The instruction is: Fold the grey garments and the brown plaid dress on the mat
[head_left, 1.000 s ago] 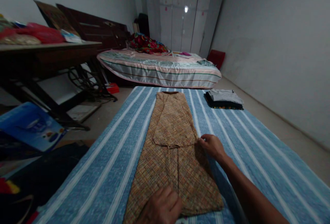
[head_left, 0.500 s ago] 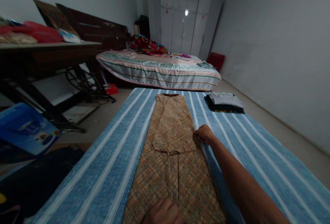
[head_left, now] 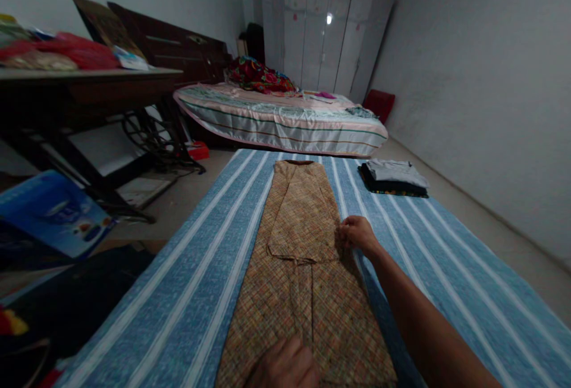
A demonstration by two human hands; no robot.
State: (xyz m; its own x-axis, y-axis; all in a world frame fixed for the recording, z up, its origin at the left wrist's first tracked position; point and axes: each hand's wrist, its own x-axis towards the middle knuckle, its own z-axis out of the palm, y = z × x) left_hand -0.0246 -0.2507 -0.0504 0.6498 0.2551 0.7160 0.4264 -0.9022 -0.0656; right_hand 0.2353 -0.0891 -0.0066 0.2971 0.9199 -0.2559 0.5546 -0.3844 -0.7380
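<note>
A brown checked shirt point(head_left: 298, 215) lies lengthwise, its sides folded in and its collar end away from me. A sleeve lies folded over its upper part. My right hand point(head_left: 358, 233) pinches the shirt's right edge, about halfway along, with thumb and fingers together. At the bottom of the view, my left hand point(head_left: 288, 364) is closed on the lower part of the shirt, near its hem. The knuckles face up and hide the left fingertips. Beneath the shirt is a blue striped sheet point(head_left: 196, 257).
A stack of folded clothes point(head_left: 392, 177), grey over black, sits to the right. Beyond is a bed point(head_left: 276, 120) with a red floral blanket point(head_left: 261, 74). At left stand a treadle table point(head_left: 89, 75) and a blue box point(head_left: 56, 212). A white wall point(head_left: 491, 66) runs along the right.
The view has shifted slightly, so the scene sits a little further right. The shirt's lower hem now shows at the bottom. Both hands keep nearly the same places on the shirt.
</note>
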